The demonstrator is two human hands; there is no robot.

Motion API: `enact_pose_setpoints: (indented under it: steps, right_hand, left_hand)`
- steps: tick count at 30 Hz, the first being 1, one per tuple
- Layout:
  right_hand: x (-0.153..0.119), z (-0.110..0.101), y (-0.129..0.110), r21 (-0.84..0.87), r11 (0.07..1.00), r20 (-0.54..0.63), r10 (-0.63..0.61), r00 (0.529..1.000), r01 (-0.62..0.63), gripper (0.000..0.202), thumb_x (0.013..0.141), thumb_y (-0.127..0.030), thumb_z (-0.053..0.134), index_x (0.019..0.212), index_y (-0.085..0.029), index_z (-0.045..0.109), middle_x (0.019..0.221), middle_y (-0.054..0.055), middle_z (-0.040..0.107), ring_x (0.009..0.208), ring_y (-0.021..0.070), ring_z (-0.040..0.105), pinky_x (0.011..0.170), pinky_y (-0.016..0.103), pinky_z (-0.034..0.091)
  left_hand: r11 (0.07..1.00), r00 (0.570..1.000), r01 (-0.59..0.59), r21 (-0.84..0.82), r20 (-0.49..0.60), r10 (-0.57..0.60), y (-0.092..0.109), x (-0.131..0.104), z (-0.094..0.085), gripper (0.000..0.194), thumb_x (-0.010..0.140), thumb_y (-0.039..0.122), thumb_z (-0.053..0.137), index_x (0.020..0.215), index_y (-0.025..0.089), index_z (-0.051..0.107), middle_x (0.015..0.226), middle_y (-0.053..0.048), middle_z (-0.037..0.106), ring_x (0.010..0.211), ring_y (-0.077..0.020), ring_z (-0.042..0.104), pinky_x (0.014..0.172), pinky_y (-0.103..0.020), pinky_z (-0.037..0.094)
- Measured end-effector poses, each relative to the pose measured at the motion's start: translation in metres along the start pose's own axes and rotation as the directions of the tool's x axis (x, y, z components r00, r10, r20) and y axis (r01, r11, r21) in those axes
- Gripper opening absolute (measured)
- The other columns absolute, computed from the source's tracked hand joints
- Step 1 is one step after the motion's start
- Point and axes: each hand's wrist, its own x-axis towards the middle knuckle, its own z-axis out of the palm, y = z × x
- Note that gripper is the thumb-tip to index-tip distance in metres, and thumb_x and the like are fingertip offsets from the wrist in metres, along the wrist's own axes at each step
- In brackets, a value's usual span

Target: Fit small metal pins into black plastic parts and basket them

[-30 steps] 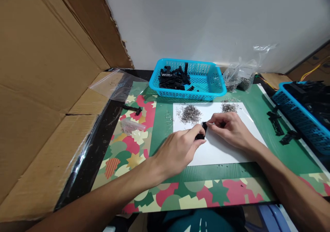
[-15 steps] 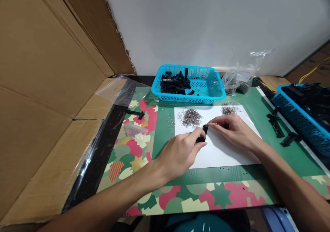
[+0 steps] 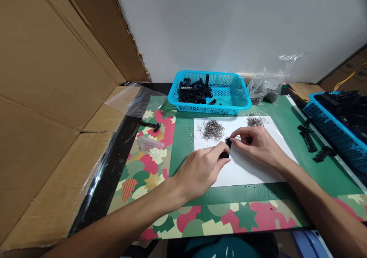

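Note:
Over a white sheet [image 3: 249, 174], my left hand [image 3: 202, 168] grips a small black plastic part [image 3: 225, 153] between thumb and fingers. The fingertips of my right hand [image 3: 256, 143] are pinched at the upper right end of that part; whatever they hold is too small to make out. A pile of small metal pieces [image 3: 213, 130] lies on the sheet beyond my left hand. Behind my right hand is a second metal pile [image 3: 255, 121], partly covered by the hand.
A blue basket [image 3: 209, 108] with black parts stands at the back, beside clear bags [image 3: 271, 88] of metal pieces. Another blue basket [image 3: 341, 139] is at the right, near loose black parts [image 3: 308, 139]. A black piece [image 3: 150, 125] and plastic bag [image 3: 150, 144] lie left.
The fingers of my right hand have shifted slightly and closed more at the black part's end. My left hand has barely moved.

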Motion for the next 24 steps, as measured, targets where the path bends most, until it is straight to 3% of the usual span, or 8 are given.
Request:
enact_pose_setpoints:
  steps: [13,24]
  right_hand:
    - [-0.003,-0.0004,-0.0003,0.009,0.999,-0.064,-0.032,0.997,0.033,0.023,0.092,-0.033,0.067,0.08,-0.017,0.08,0.054,-0.003,0.052,0.052,0.0112,0.042,0.054,0.028,0.031]
    - [-0.002,0.0059,-0.0031,0.013,1.0,-0.075,-0.008,0.997,0.009,0.028,0.09,-0.032,0.064,0.069,-0.016,0.075,0.052,-0.003,0.05,0.052,0.0114,0.04,0.054,0.029,0.028]
  left_hand:
    - [1.0,1.0,0.0,-0.002,0.006,0.0,0.0013,0.0004,-0.0017,0.006,0.106,0.024,0.06,0.112,0.023,0.061,0.084,0.003,0.068,0.067,-0.0143,0.06,0.062,-0.024,0.041]
    - [0.999,0.999,-0.036,0.022,-0.008,0.036,-0.0029,-0.0002,0.0013,0.008,0.106,0.021,0.06,0.114,0.023,0.06,0.091,0.0,0.073,0.073,-0.0172,0.067,0.063,-0.027,0.042]
